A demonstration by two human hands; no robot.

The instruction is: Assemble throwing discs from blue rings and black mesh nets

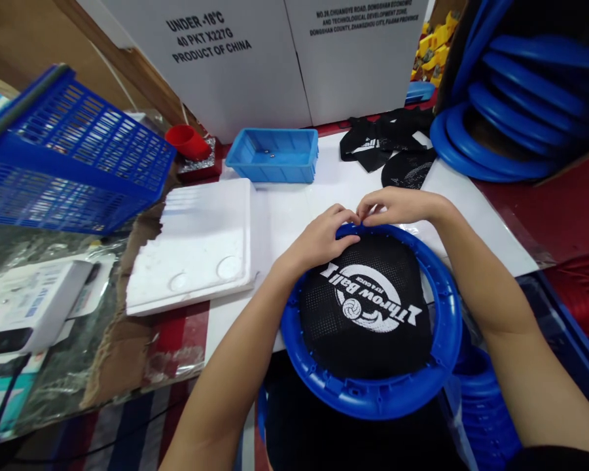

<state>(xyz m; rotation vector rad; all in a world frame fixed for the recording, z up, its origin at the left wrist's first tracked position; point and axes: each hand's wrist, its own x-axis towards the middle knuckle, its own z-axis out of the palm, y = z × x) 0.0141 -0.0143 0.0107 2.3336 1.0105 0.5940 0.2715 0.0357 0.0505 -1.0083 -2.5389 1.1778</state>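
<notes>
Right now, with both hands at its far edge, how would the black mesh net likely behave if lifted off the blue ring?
The black mesh net is probably floppy: loose nets behind lie crumpled. It looks thin and perforated, so likely light. The blue ring holds its round shape, so probably stiff.

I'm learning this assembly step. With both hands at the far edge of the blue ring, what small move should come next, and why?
Probably press the black mesh edge down onto the blue ring at its far rim, then shift a little along it. The left hand and right hand both pinch there, where the mesh meets the ring.
</notes>
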